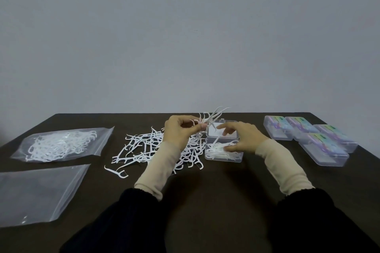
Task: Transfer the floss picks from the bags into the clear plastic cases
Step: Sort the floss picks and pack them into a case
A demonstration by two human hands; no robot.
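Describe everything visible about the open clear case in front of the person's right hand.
The open clear case is a small rectangular box of transparent plastic on the dark table, right of the loose pile of floss picks. Its hinged lid is folded back, away from the person. The base is partly filled with white picks. The right hand hovers over it, thumb near its rim; contact is unclear.

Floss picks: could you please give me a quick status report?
Left hand pinches a bunch of picks. Right hand open over the open case, partly filled. Loose pile remains; nothing blocking.
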